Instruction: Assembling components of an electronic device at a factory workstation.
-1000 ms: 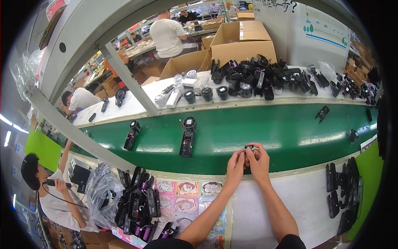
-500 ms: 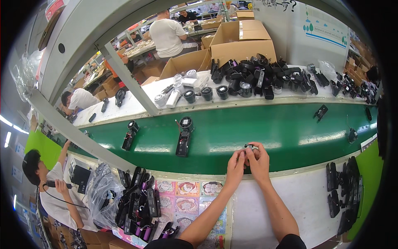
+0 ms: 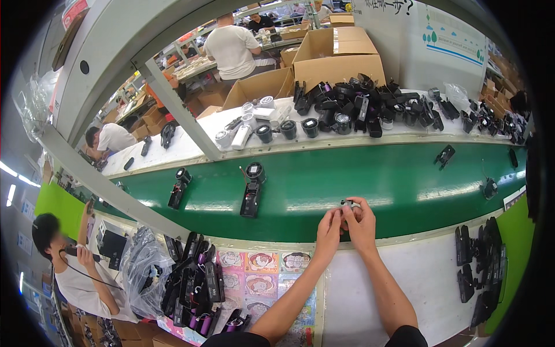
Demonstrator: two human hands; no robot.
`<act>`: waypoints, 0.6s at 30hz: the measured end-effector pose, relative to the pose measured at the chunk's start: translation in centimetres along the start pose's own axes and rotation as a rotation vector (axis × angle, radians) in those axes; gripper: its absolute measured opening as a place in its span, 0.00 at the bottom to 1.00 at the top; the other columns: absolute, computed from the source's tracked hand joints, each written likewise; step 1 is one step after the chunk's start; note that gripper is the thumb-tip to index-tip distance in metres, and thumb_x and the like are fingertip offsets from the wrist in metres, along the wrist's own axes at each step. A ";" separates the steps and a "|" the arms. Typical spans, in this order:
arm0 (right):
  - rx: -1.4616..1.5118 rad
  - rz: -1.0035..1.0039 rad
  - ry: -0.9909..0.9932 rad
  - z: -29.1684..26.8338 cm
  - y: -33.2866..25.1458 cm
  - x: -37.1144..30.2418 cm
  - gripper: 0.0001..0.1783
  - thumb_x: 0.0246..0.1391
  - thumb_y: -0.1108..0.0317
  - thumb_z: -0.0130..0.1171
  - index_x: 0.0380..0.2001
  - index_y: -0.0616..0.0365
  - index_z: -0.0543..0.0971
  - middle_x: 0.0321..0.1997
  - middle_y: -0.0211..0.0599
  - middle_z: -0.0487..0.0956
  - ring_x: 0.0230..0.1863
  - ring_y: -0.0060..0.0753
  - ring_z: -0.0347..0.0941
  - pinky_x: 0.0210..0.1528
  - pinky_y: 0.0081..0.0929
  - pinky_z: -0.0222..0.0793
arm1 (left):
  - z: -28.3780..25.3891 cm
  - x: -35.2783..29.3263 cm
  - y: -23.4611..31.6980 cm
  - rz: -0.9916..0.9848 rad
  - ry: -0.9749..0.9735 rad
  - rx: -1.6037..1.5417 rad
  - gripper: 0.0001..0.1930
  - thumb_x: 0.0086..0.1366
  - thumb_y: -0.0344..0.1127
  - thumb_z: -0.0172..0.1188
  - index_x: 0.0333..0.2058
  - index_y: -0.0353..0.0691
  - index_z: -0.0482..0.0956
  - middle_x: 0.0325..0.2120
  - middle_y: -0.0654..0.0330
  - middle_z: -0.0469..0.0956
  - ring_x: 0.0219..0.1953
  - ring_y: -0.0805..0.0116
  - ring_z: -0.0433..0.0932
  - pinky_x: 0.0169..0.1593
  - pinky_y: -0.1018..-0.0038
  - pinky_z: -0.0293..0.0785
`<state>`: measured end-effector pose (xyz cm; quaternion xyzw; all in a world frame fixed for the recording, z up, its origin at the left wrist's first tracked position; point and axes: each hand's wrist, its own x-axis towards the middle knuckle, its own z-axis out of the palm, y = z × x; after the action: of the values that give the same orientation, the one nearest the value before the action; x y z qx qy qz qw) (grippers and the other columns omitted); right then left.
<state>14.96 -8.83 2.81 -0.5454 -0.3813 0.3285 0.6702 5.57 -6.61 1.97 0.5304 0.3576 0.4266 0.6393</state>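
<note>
The left hand [image 3: 328, 229] and right hand [image 3: 361, 220] share a closed grip on a small part [image 3: 346, 203], mostly hidden. Best to hold it steady, low over the belt [image 3: 300, 218].

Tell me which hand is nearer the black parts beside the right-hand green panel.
Right. Your right hand is over the green belt, left of the black parts; your left hand is beside it, farther left.
</note>
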 end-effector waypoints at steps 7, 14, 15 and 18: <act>-0.078 0.019 -0.098 -0.2 0.0 -0.1 0.10 0.57 0.70 0.51 0.42 0.60 0.70 0.19 0.23 0.71 0.20 0.10 0.61 0.20 0.12 0.54 | -0.2 0.0 -0.3 -0.011 0.000 -0.026 0.17 0.71 0.44 0.38 0.43 0.39 0.71 0.29 0.68 0.73 0.30 0.83 0.69 0.33 0.84 0.64; 0.013 0.010 -0.061 -0.2 0.4 -0.1 0.12 0.57 0.67 0.53 0.42 0.61 0.70 0.21 0.25 0.73 0.20 0.09 0.60 0.21 0.12 0.55 | 0.0 0.0 -0.2 -0.009 -0.014 -0.033 0.17 0.71 0.44 0.37 0.42 0.39 0.71 0.29 0.68 0.72 0.30 0.83 0.68 0.33 0.84 0.64; 0.008 0.004 -0.081 -0.3 0.6 0.0 0.11 0.58 0.69 0.50 0.43 0.60 0.68 0.24 0.27 0.75 0.21 0.10 0.62 0.21 0.12 0.56 | 0.0 0.0 -0.2 -0.002 -0.020 -0.034 0.17 0.71 0.44 0.38 0.42 0.39 0.71 0.29 0.69 0.72 0.30 0.83 0.68 0.32 0.84 0.64; 0.001 0.009 -0.094 -0.3 0.4 -0.1 0.11 0.59 0.69 0.50 0.44 0.60 0.68 0.26 0.29 0.76 0.22 0.10 0.63 0.21 0.11 0.57 | 0.0 0.1 -0.3 0.004 -0.017 -0.044 0.16 0.70 0.43 0.39 0.43 0.38 0.71 0.29 0.68 0.72 0.29 0.82 0.69 0.32 0.84 0.64</act>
<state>15.17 -8.92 2.37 -0.5309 -0.4095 0.3570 0.6503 5.65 -6.57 1.72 0.5204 0.3417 0.4313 0.6530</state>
